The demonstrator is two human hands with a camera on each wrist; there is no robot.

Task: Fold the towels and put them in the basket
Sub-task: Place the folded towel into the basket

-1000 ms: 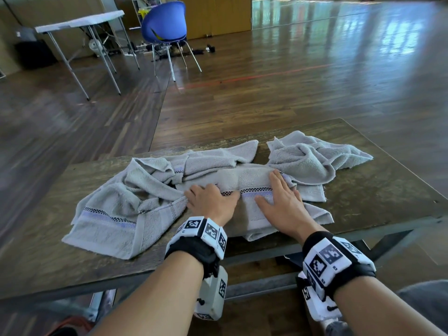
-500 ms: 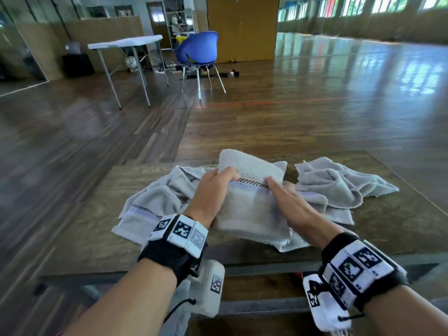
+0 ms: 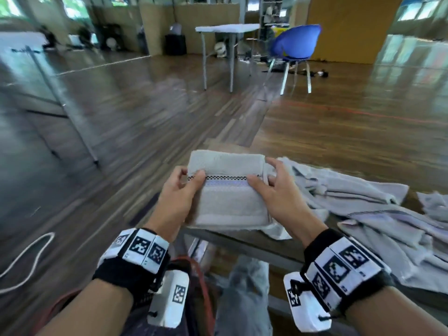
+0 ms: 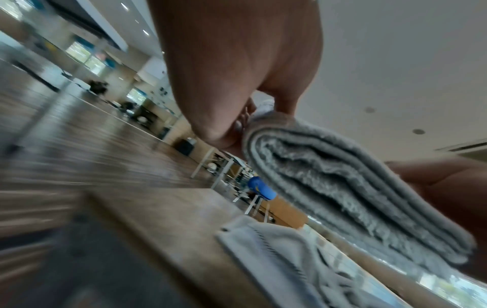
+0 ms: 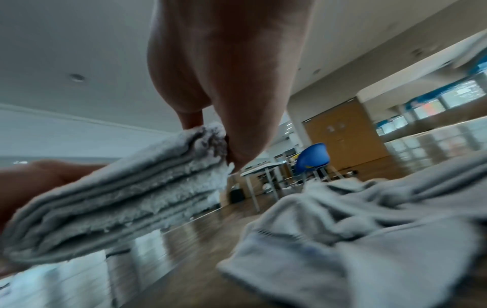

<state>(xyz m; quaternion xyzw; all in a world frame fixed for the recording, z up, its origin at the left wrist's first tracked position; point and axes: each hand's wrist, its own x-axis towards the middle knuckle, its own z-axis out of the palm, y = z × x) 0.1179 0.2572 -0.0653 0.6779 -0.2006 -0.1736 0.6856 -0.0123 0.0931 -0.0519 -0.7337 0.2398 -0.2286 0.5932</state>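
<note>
A folded grey towel (image 3: 228, 190) with a checkered band is held in the air at the table's left end. My left hand (image 3: 179, 190) grips its left side, thumb on top. My right hand (image 3: 276, 187) grips its right side the same way. The left wrist view shows the towel's stacked layers (image 4: 342, 187) end on, and the right wrist view shows the folded towel (image 5: 126, 187) from its other end. Unfolded grey towels (image 3: 363, 214) lie crumpled on the wooden table (image 3: 242, 241) to the right. No basket is in view.
A blue chair (image 3: 294, 44) and a white folding table (image 3: 225, 29) stand far off on the wooden floor. A white cable (image 3: 26, 260) lies on the floor at the left. A red cable (image 3: 201, 275) runs below the table.
Both hands have lifted the folded towel off the table and carried it left, past the loose towels. The head view has swung left.
</note>
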